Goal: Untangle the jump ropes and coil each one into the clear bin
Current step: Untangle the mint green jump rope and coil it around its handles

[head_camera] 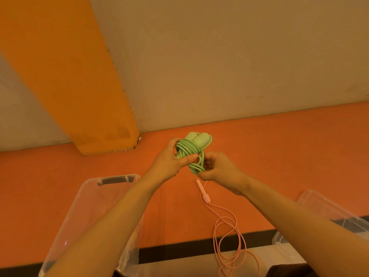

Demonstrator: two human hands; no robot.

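Head view: left hand (171, 156) gripping the green jump rope (189, 154), fingers curling around the far side of the bundle and thumb pressing across the wound cord from the near side. Green jump rope being held in mid-air above the orange floor (259, 146), cord lying in several close turns around both pale green handles (196, 138), handle ends projecting from the top of the bundle side by side. Right hand (216, 166) pinching the lower loops of the same cord, fingers curling inward, fingertips touching the strands just beside the left thumb; exact number of strands under the pinch not discernible. Both forearms extending from the lower frame edge toward the bundle. Pink jump rope (225, 232) lying loose on the floor below the right hand, one pink handle (202, 191) pointing away from the camera, thin cord trailing in open loops toward the near edge, apart from both hands. Clear bin (111, 188) sitting at lower left, partly hidden under the left forearm, contents not discernible. Second clear plastic container (327, 208) showing at lower right behind the right forearm. Orange pillar (75, 76) rising against the pale wall (219, 56) at upper left.
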